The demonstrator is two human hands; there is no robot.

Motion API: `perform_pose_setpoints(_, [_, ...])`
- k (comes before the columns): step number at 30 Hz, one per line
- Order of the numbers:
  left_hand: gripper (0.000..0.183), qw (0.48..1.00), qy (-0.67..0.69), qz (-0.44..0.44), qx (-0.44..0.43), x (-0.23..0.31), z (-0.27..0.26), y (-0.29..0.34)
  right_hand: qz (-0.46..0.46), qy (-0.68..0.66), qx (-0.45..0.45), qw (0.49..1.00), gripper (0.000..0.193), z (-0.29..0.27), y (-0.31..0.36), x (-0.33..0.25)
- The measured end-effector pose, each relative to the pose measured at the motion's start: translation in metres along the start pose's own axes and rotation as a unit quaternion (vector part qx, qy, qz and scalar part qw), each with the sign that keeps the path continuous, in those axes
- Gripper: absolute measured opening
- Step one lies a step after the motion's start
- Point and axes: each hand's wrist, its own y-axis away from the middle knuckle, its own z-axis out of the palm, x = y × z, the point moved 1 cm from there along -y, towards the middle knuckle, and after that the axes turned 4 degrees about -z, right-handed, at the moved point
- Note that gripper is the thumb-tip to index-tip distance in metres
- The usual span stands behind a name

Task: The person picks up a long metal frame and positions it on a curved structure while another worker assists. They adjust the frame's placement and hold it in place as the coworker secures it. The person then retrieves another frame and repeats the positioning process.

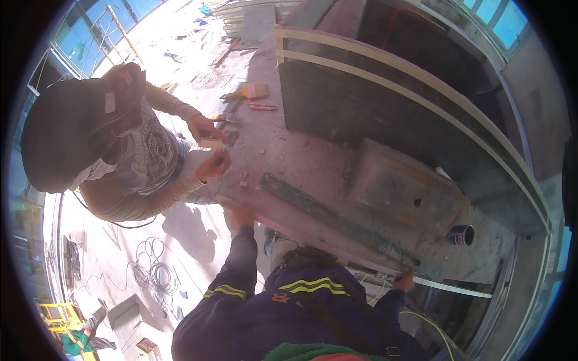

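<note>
A long pinkish board edge [313, 237] runs along the near side of the dusty work surface [319, 153]. My left hand [242, 215] is closed over its left end, though part of the fingers is hard to make out in the glare. Farther right, my right hand [404, 281] grips the same edge, beside a pale narrow strip [454, 289]. Just beyond the edge lies a long dark green, worn metal bar [337, 213], which neither hand touches. Across on the left, a co-worker [132, 144] in a dark head covering holds a small pale block [211, 144] with both hands.
On the surface lie a wide paintbrush [256, 91], red-handled pliers [262, 106], a dusty rectangular basin-like form [403, 183] and a dark can [461, 235]. A tall dark panel [385, 114] with pale edging stands behind. Coiled cable [153, 271] is on the floor at left.
</note>
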Motion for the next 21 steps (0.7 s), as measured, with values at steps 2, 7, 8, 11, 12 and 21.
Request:
perform_pose_setpoints(2, [0.102, 1.0, 0.002, 0.0, 0.0, -0.005, 0.0, -0.002, -0.004, -0.022, 0.016, 1.0, 0.041, 0.004, 0.002, -0.001])
perform_pose_setpoints(7, [0.102, 1.0, 0.027, -0.005, -0.015, -0.003, 0.002, -0.005, 0.0, -0.015, -0.008, 1.0, 0.042, 0.002, 0.006, -0.002])
perform_pose_setpoints(8, [0.102, 0.999, 0.032, -0.016, -0.026, -0.002, 0.003, -0.004, 0.004, -0.001, -0.018, 1.0, 0.04, 0.0, 0.004, -0.003])
perform_pose_setpoints(11, [0.102, 0.999, 0.035, -0.019, -0.03, 0.002, 0.001, 0.0, 0.016, 0.002, -0.047, 0.999, 0.037, -0.008, -0.004, 0.0])
perform_pose_setpoints(12, [0.102, 0.999, 0.035, -0.015, -0.026, 0.002, 0.0, 0.001, 0.03, -0.011, -0.035, 0.999, 0.037, -0.01, -0.008, 0.003])
perform_pose_setpoints(21, [0.1, 0.998, 0.045, -0.028, -0.018, 0.004, -0.009, 0.01, -0.527, 0.506, -0.146, 0.667, 0.06, -0.029, -0.024, 0.021])
